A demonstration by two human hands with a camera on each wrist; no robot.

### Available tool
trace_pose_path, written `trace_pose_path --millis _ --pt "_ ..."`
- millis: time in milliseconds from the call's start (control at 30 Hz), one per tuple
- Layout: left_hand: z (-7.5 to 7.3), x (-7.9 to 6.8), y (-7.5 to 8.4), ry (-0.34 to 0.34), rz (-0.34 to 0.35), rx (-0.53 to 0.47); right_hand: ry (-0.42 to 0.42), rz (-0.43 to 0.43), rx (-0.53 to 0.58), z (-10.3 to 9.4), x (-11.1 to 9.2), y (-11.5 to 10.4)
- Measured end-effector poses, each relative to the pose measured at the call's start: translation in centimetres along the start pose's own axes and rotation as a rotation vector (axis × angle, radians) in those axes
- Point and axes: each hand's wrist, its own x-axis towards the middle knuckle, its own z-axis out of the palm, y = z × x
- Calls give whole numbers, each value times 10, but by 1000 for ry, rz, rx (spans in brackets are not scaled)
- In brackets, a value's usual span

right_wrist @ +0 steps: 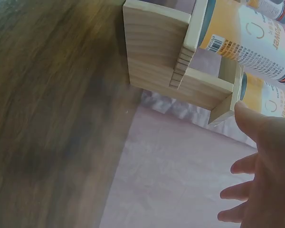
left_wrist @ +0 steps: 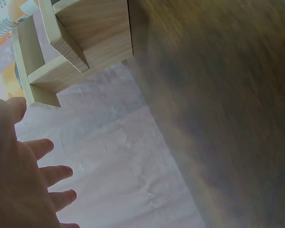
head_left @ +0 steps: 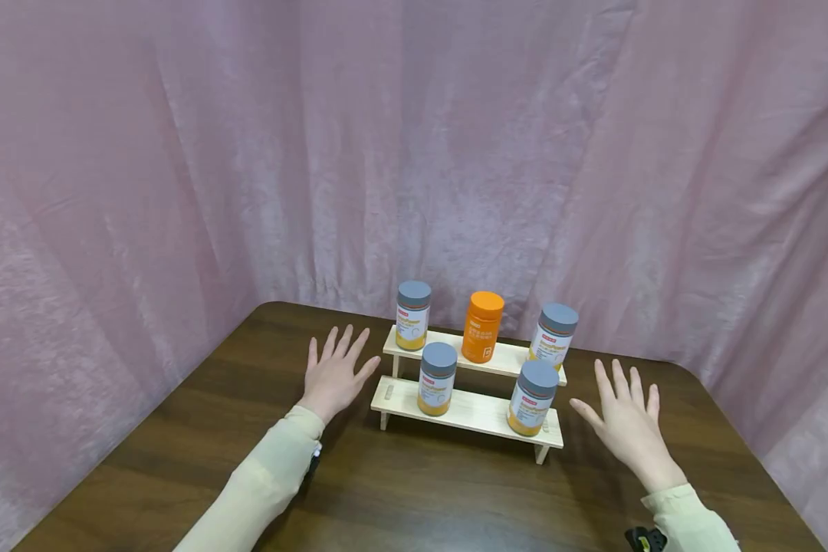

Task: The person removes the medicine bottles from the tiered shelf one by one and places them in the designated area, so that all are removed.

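Observation:
A two-tier wooden shelf [head_left: 472,414] stands on the table between my two hands. On its upper tier are a grey-capped bottle [head_left: 412,316] at left, an orange bottle [head_left: 483,327] in the middle and another grey-capped bottle [head_left: 553,335] at right. The lower tier bears a grey-capped bottle [head_left: 437,379] left of centre and one more grey-capped bottle [head_left: 532,399] near its right end. My left hand [head_left: 333,374] is spread, palm down, beside the shelf's left end. Fingers apart, my right hand [head_left: 628,422] is off its right end. Both hands hold nothing.
The dark brown wooden table [head_left: 414,498] has rounded far corners. Behind it and along both sides hang pink curtains [head_left: 414,153]. A small dark device [head_left: 645,539] sits at the right wrist, below the pale sleeve [head_left: 693,521].

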Motion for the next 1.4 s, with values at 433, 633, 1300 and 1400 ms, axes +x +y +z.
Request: trace_pose_path --millis 433,633,1300,1400 --pt "-8 15 12 -37 -66 -148 -39 73 95 -8 14 -2" --pt "-15 22 18 -161 -112 -239 -37 109 130 -13 23 -5" --pt "-1 22 17 -351 -41 -405 121 104 488 -10 44 -39" --pt "-1 25 17 -361 -33 -445 132 113 515 -9 47 -40"
